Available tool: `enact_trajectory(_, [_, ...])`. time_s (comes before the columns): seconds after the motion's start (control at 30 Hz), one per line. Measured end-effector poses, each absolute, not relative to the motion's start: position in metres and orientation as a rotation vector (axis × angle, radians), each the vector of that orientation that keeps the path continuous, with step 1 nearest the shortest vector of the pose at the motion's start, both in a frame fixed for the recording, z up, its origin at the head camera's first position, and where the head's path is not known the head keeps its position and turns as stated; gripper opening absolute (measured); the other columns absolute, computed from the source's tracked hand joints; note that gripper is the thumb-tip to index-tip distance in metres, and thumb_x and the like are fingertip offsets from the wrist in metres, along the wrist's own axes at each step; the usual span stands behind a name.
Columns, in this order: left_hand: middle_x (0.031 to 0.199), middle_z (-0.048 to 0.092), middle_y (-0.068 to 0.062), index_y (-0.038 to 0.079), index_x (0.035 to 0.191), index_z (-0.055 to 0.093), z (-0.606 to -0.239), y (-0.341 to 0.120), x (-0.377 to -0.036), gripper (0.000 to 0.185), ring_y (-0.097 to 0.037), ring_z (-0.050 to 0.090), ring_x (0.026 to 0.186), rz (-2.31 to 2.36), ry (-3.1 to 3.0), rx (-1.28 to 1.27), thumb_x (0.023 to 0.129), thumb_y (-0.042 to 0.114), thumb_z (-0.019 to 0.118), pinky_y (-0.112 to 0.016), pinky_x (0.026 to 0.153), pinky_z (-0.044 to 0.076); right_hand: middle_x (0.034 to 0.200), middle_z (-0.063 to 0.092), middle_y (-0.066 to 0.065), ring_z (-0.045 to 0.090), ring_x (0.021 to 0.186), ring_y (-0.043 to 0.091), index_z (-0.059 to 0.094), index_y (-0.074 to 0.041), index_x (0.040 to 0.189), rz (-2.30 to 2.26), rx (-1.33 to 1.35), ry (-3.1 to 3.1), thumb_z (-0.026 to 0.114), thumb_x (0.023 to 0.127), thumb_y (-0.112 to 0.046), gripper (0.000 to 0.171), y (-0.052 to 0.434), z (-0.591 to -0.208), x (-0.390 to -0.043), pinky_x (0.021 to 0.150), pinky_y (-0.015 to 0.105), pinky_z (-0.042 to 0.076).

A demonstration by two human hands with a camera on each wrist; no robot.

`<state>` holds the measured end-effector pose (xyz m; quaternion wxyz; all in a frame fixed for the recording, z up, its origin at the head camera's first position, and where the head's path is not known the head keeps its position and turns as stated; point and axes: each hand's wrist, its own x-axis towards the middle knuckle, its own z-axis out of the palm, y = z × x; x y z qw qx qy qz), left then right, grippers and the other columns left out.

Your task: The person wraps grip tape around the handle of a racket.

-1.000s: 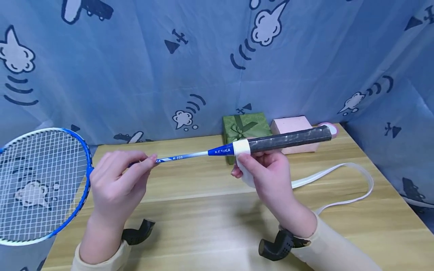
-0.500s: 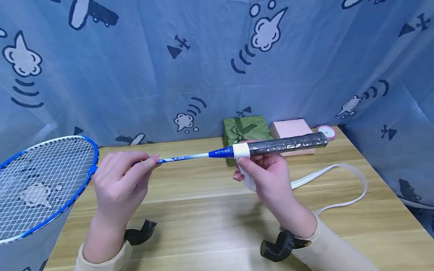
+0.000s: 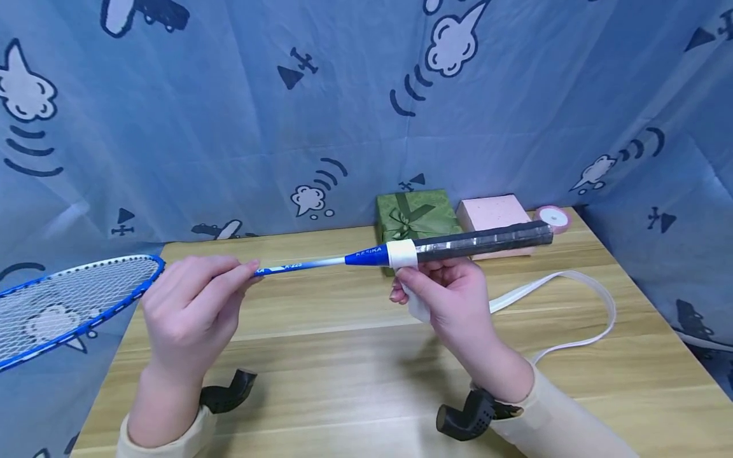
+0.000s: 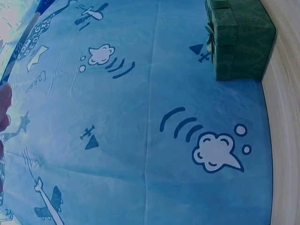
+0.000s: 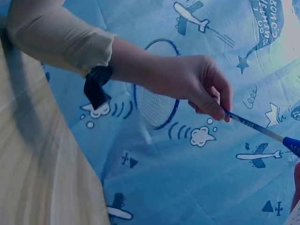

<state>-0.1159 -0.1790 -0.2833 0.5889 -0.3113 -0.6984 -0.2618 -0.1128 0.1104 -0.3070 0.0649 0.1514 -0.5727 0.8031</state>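
A blue and white badminton racket is held level above the table, its strung head off to the left. My left hand pinches the thin shaft between thumb and fingers. White grip tape wraps the top of the black handle, beside the blue cone. With thumb and fingers my right hand pinches that tape just under the handle. The tape's loose length loops on the table to the right. In the right wrist view, the left hand grips the shaft.
A green gift box with a bow stands at the table's back edge. Beside it are a pink box and a pink-rimmed roll. A blue patterned curtain hangs behind the wooden table.
The racket has rolled about its length, so its head looks flatter and more edge-on. The loose tape's loop has drawn slightly left. Both hands keep their hold.
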Motion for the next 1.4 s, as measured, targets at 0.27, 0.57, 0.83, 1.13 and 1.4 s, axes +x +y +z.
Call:
enact_trajectory(0.27, [0.063,0.064,-0.011,-0.002,0.076,0.077,-0.278,-0.183,-0.116,0.031,-0.026,0.05,0.044,-0.607,-1.581,-0.801,0.098,0.02,0.073,-0.038,0.04,0.04,0.078,0.075,0.008,0.072,0.06,0.017,0.076,-0.005,0.094,2.243,0.518,-1.728,0.066,0.092,0.014,0.021,0.107,-0.306,-0.113,0.058,0.033,0.062])
enact_trajectory(0.57, [0.062,0.065,-0.009,-0.002,0.076,0.077,-0.275,-0.186,-0.111,0.034,-0.024,0.052,0.045,-0.594,-1.656,-0.85,0.1,0.022,0.069,-0.039,0.04,0.042,0.084,0.076,0.006,0.074,0.066,0.018,0.078,-0.008,0.097,2.191,0.452,-1.817,0.069,0.091,0.013,0.024,0.108,-0.309,-0.112,0.064,0.033,0.063])
enact_trajectory(0.83, [0.062,0.063,-0.004,0.001,0.077,0.076,-0.276,-0.191,-0.108,0.036,-0.018,0.05,0.044,-0.536,-1.761,-0.886,0.102,0.024,0.065,-0.031,0.037,0.037,0.092,0.076,0.007,0.074,0.07,0.019,0.072,-0.005,0.117,2.353,0.512,-1.776,0.064,0.094,0.011,0.029,0.109,-0.314,-0.117,0.069,0.037,0.064])
enact_trajectory(1.13, [0.07,0.068,-0.007,0.004,0.085,0.077,-0.28,-0.187,-0.108,0.027,-0.024,0.052,0.047,-0.479,-1.799,-0.756,0.102,0.022,0.066,-0.038,0.041,0.038,0.082,0.075,0.006,0.071,0.063,0.015,0.071,-0.004,0.101,2.433,0.466,-1.626,0.061,0.095,0.011,0.02,0.103,-0.316,-0.115,0.063,0.03,0.062])
enact_trajectory(1.4, [0.066,0.065,-0.01,0.01,0.077,0.08,-0.285,-0.177,-0.116,0.017,-0.027,0.04,0.043,-0.584,-1.505,-0.743,0.091,0.003,0.073,-0.036,0.04,0.028,0.077,0.074,0.008,0.071,0.061,0.016,0.071,-0.002,0.1,2.436,0.551,-1.558,0.062,0.096,0.009,0.016,0.105,-0.313,-0.112,0.06,0.031,0.061])
